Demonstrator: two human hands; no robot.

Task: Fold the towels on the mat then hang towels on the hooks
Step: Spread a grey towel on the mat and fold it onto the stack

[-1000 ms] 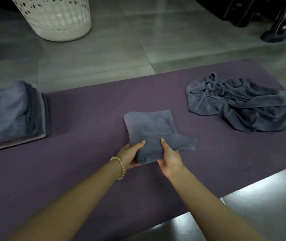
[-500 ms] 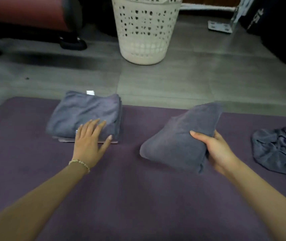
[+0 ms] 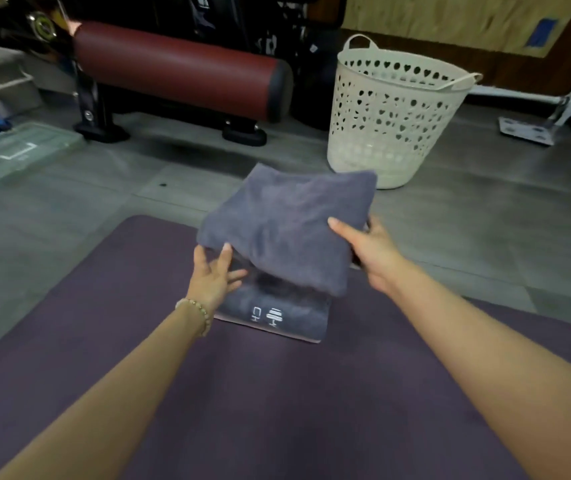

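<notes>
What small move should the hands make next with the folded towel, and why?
Probably lower the folded towel squarely onto the stack: the right hand grips it just above, tilted, while the left hand touches its left edge.

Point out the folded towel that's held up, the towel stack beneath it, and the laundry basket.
folded towel (image 3: 287, 223): head view, middle of its upper face.
towel stack (image 3: 299, 318): head view, near end, beside the white logo.
laundry basket (image 3: 381, 133): head view, perforated front wall.
</notes>
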